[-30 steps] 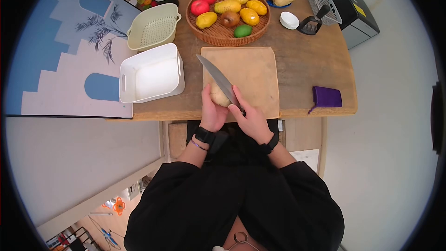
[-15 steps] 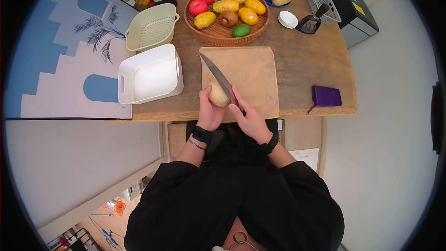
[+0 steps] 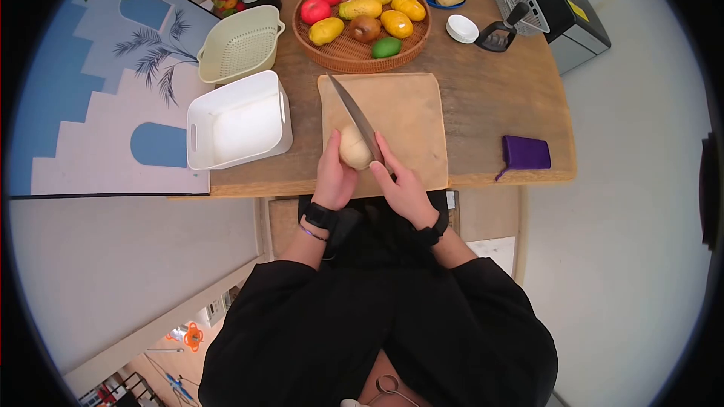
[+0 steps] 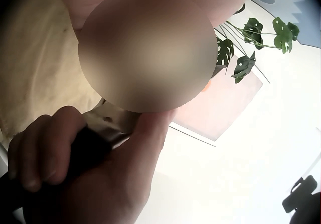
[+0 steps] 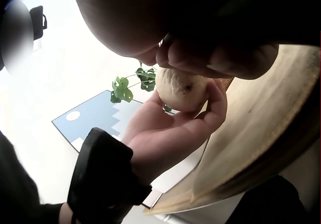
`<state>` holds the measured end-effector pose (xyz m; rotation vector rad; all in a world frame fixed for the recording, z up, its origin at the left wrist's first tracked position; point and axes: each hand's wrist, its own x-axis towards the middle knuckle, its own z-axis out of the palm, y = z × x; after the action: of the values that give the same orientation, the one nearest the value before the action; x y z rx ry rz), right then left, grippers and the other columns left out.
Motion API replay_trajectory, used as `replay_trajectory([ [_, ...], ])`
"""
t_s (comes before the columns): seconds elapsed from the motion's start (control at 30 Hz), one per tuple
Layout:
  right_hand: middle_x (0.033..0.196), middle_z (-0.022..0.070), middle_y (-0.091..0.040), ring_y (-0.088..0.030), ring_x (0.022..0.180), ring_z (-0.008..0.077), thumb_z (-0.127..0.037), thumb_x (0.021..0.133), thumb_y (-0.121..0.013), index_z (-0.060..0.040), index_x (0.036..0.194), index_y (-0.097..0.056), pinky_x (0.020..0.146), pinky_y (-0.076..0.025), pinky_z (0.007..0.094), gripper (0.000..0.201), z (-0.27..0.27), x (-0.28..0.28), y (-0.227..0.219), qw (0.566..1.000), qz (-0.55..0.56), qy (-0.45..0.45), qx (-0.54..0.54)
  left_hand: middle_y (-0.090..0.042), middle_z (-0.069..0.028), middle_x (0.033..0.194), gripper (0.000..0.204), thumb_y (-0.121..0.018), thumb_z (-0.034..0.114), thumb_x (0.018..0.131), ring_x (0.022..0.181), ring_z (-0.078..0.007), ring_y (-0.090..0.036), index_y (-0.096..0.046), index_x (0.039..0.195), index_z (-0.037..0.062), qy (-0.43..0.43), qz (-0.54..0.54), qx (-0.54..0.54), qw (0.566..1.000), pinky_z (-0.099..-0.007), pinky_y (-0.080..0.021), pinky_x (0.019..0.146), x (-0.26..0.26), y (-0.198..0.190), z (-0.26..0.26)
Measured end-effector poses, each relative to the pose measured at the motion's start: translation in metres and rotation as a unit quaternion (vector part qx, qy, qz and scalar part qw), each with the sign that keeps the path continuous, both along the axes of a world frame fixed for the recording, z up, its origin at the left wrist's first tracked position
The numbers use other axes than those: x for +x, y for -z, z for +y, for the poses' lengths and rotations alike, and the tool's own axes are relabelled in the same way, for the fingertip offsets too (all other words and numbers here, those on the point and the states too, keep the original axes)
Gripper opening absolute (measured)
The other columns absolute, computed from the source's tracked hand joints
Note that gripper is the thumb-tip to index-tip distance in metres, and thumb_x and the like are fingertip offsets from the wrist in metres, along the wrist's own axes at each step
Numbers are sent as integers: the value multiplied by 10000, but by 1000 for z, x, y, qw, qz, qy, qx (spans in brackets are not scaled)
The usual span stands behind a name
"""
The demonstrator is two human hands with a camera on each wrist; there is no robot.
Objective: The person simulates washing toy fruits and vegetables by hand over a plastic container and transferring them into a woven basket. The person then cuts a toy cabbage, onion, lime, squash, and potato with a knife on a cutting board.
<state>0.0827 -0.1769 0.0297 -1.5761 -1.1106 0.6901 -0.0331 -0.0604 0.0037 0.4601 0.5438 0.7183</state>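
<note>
In the head view my left hand (image 3: 333, 179) grips a pale, round root vegetable (image 3: 354, 149) over the near left part of the wooden cutting board (image 3: 411, 117). My right hand (image 3: 407, 194) holds a large kitchen knife (image 3: 350, 105) by its handle, the blade slanting up and left along the vegetable's right side. From the right wrist, the vegetable (image 5: 180, 89) shows a wrinkled end with a dark spot, cradled in the left fingers. A round blur hides most of it in the left wrist view, where the right fingers (image 4: 56, 143) curl round the dark handle.
A white bin (image 3: 241, 132) and a pale green colander (image 3: 241, 45) stand left of the board. Behind it is a wicker tray (image 3: 339, 60) of fruit. To the right are a white bowl (image 3: 461, 29), a black-handled tool (image 3: 495, 38) and a purple pouch (image 3: 526, 154).
The left hand has turned the vegetable a little, and the knife's blade stands slightly steeper. Both hands stay close together over the board's near edge. The whole head view has shifted slightly.
</note>
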Motion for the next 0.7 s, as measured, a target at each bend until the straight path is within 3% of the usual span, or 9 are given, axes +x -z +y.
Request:
replay_trajectory([
  [0.07,1517,133,-534,-527,1375,202,-190,1052,-562,-122,1585,-363,1104,-401,294,573,3,5,-16,992,72,-32,-99,-616,-77,1331,399,-459,363,1088,1233,-209,-587,-543,1333,61,14,-39,-56,998,-396,-450,1077,-1,-4,0],
  [0.1,1517,133,-534,-527,1375,202,-190,1052,-562,-122,1585,-363,1104,-401,294,573,5,6,-12,992,71,-31,-97,-616,-77,1331,399,-459,363,1088,1233,-209,-587,-543,1333,61,14,-39,-55,998,-396,-450,1077,-1,-7,0],
  [0.17,1192,203,-709,-709,1063,338,-316,1024,-596,-247,1580,-378,879,-532,352,601,5,6,-1,995,29,-20,-95,-614,-82,1301,360,-532,313,1065,1214,-207,-592,-528,1323,63,26,-78,-71,994,-398,-475,1050,-3,-12,-2],
  [0.2,1192,203,-709,-709,1063,338,-316,1024,-596,-247,1580,-378,879,-532,352,601,4,5,-1,995,29,-21,-96,-614,-82,1301,360,-532,313,1065,1214,-207,-592,-528,1323,63,25,-77,-72,994,-398,-475,1050,-2,-9,-4],
  [0.27,1259,198,-689,-690,1137,318,-318,1031,-587,-232,1580,-382,928,-519,344,592,4,4,-2,996,49,-33,-61,-610,-78,1256,334,-609,231,1030,1190,-208,-598,-511,1300,60,-26,21,32,999,-394,-501,1019,1,-2,-6],
  [0.3,1259,198,-689,-690,1137,318,-318,1031,-587,-232,1580,-382,928,-519,344,592,5,4,-4,996,48,-36,-59,-610,-78,1256,334,-609,231,1030,1190,-208,-598,-511,1300,60,-29,21,34,999,-394,-501,1019,2,-3,-5],
  [0.37,1526,138,-520,-523,1365,176,-196,1062,-547,-111,1584,-367,1106,-400,291,559,4,5,-8,990,106,-63,-73,-607,-71,1217,321,-643,152,1005,1174,-210,-601,-501,1275,51,-34,30,49,998,-383,-515,1001,0,-5,-6],
  [0.6,1543,128,-500,-463,1413,166,-190,1069,-533,-88,1584,-358,1137,-362,292,554,3,5,-17,978,164,-36,-123,-606,-63,1280,347,-613,175,1027,1187,-192,-596,-493,1333,62,3,-20,27,999,-383,-476,1048,-5,7,-3],
  [0.7,1548,123,-495,-460,1413,161,-193,1071,-532,-91,1587,-354,1138,-360,288,555,5,6,-2,990,121,-35,-69,-599,-59,1314,379,-600,180,1036,1217,-190,-581,-479,1377,67,22,-37,-5,999,-386,-449,1077,-4,10,-3],
])
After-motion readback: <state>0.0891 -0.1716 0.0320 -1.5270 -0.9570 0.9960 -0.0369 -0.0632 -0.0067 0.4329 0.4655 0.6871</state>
